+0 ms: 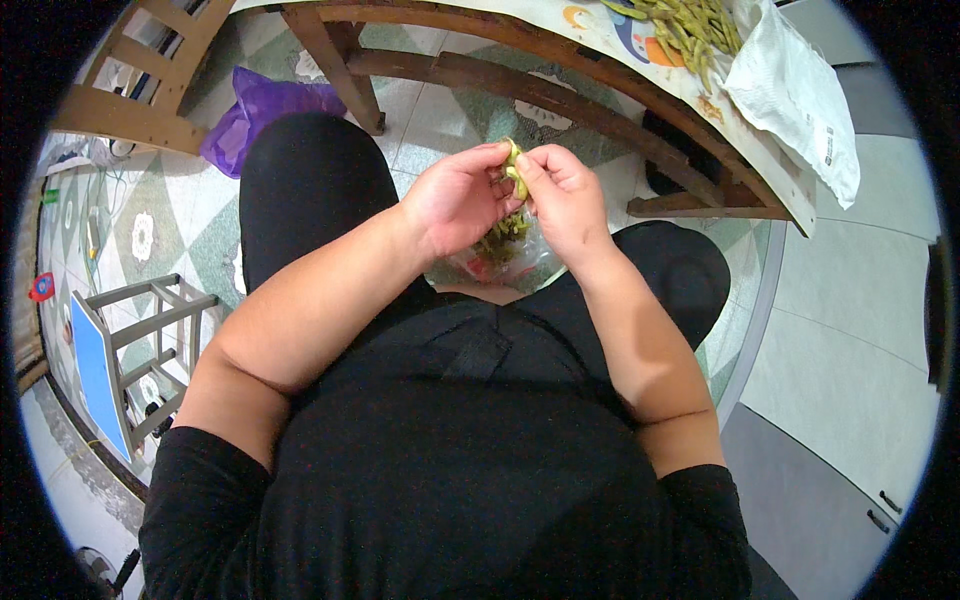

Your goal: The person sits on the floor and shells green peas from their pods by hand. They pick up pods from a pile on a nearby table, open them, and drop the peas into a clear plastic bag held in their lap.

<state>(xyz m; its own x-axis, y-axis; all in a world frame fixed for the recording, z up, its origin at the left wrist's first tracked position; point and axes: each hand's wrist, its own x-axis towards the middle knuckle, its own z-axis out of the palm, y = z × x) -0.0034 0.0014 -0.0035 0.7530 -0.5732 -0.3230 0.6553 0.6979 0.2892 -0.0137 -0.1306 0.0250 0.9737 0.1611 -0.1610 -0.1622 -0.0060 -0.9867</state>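
Between my knees, my left hand (452, 200) and my right hand (566, 203) meet, fingertips pinched on one yellow-green bean pod (516, 172). The pod is bent or split, and my fingers cover part of it. Below my hands sits a clear plastic bag (535, 262), partly hidden by them. Greenish-brown pods or pod shells (508, 232) lie inside it, too shadowed to tell which. At the upper right, a heap of similar pods (692, 32) rests on the table (560, 22).
A white plastic bag (792, 92) hangs over the table's right corner. The wooden crossbar (450, 68) runs ahead of my knees. A purple bag (262, 110) lies on the floor by my left knee. A blue-topped stool (98, 375) stands at left, grey cabinets (850, 280) at right.
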